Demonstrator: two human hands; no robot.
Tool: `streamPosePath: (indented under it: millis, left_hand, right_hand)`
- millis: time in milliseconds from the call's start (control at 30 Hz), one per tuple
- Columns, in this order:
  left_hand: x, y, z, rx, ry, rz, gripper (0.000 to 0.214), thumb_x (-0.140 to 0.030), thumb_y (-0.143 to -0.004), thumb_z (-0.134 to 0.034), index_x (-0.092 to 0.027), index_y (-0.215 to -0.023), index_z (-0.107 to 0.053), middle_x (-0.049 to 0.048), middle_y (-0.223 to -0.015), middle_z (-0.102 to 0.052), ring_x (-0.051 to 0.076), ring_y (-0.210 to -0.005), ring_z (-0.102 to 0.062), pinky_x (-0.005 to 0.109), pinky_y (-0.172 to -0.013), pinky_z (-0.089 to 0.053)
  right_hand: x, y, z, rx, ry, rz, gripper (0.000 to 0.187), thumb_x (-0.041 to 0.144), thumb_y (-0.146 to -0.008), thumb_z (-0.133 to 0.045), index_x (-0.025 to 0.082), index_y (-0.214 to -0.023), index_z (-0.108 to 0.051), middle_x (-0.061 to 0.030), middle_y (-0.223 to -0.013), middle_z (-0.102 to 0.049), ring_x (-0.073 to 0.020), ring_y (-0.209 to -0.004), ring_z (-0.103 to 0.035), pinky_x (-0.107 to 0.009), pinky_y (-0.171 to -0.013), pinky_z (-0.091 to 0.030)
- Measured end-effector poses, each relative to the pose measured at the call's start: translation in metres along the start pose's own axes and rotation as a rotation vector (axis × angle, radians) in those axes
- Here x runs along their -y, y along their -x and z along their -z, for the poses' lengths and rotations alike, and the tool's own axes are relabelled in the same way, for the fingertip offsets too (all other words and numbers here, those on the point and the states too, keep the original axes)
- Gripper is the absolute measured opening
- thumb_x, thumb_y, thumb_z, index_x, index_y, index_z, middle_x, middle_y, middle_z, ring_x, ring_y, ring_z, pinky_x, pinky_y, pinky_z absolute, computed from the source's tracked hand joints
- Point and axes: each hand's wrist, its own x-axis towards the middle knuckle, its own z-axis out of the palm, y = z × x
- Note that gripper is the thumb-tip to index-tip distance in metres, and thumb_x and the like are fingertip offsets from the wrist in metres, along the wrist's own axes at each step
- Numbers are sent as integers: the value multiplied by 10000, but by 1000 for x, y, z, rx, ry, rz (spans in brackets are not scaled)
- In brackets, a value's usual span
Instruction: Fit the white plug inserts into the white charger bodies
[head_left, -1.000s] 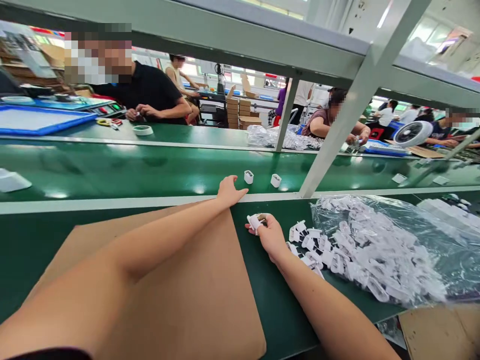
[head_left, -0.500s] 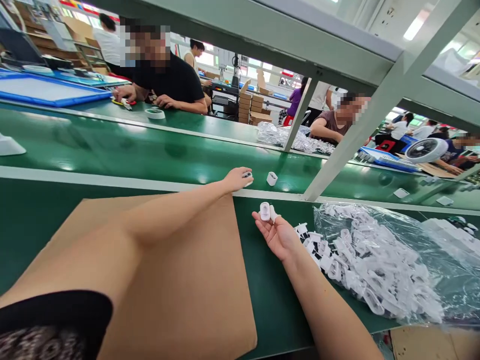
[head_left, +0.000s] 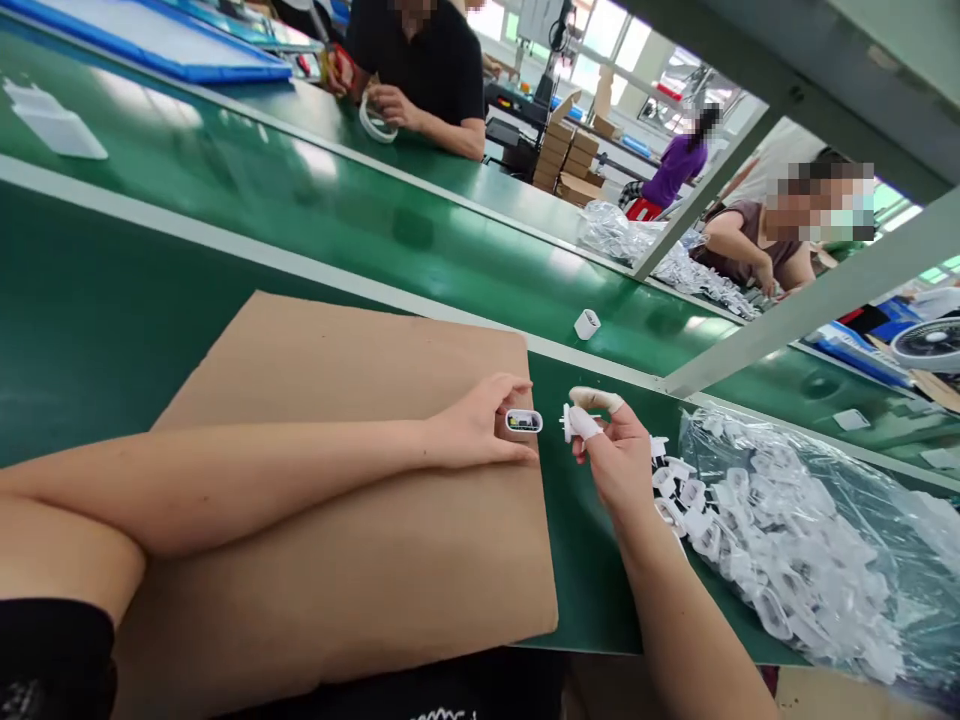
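My left hand (head_left: 476,425) is closed around a small white oval plug housing (head_left: 534,421) above the cardboard's right edge. The housing's open end faces right and shows a circuit board inside. My right hand (head_left: 619,445), with white covers on thumb and forefinger, pinches a white plug cover (head_left: 568,424) with thin pins. A short gap separates cover and housing. Beside my right wrist lies a heap of similar white plug covers (head_left: 787,540), partly in a clear plastic bag (head_left: 885,500).
A cardboard sheet (head_left: 375,560) covers part of the green bench. Another white housing (head_left: 587,323) stands on the green belt (head_left: 450,250) beyond a pale rail. A slanted metal post (head_left: 750,340) rises at right. Co-workers sit across, one holding a white ring (head_left: 375,120).
My left hand has come back from the belt with the housing. My right hand has turned from palm up to pinching the cover, near the left. The view has shifted.
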Motion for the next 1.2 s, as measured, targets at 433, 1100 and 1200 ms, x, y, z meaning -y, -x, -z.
streamPosePath:
  millis: [433,1100,1200]
  left_hand:
    - [2,-4,3,68,30,-53,216,-384,-792,-779,-184,-832,-705,45,-898,-662,201,-847,-621,317,-744,-502]
    - [3,-6,4,67,0,-56,221,-366,-789,-772,-177,-730,-674,32,-835,-612,184,-776,-594,301,-684,-458]
    - [2,-6,4,80,10,-51,218,-371,-789,-767,-180,-728,-680,30,-827,-612,187,-777,-596,303,-679,-457]
  right_hand:
    - [6,7,-3,192,797,558,229,249,-948,-645,277,-1156,-737,-68,-999,-678,-235,-944,-644,-406,-819,-580]
    - [3,0,-17,261,880,606,204,206,-967,-571,246,-1117,-703,-66,-950,-670,-236,-906,-633,-394,-788,-545]
    - [4,-3,-15,257,970,634,183,175,-918,-583,238,-1034,-709,-55,-852,-628,-245,-842,-576,-397,-740,-511]
